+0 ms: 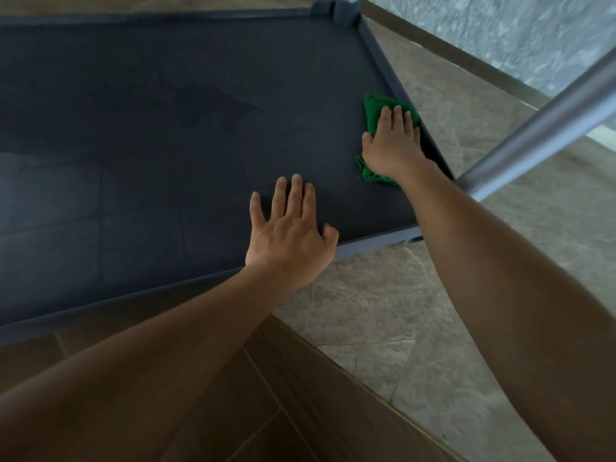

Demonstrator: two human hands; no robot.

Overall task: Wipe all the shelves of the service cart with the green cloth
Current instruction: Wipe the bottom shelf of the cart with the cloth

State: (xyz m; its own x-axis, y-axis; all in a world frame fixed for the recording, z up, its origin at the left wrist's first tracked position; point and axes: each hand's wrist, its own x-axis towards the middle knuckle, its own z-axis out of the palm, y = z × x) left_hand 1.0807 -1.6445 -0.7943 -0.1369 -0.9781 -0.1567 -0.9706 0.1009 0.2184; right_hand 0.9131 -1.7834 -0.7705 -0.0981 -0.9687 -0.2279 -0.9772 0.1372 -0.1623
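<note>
Fingers [396, 115] straight, my right hand [393, 145] is pressing the crumpled green cloth [373, 108] at the dark grey shelf's [166, 161] right rim; shelf is stretching frame-left past my flat, empty left hand [286, 235].

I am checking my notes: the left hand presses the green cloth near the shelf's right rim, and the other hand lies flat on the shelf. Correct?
No. In the head view the right hand presses the green cloth; the left hand lies flat on the shelf.
</note>
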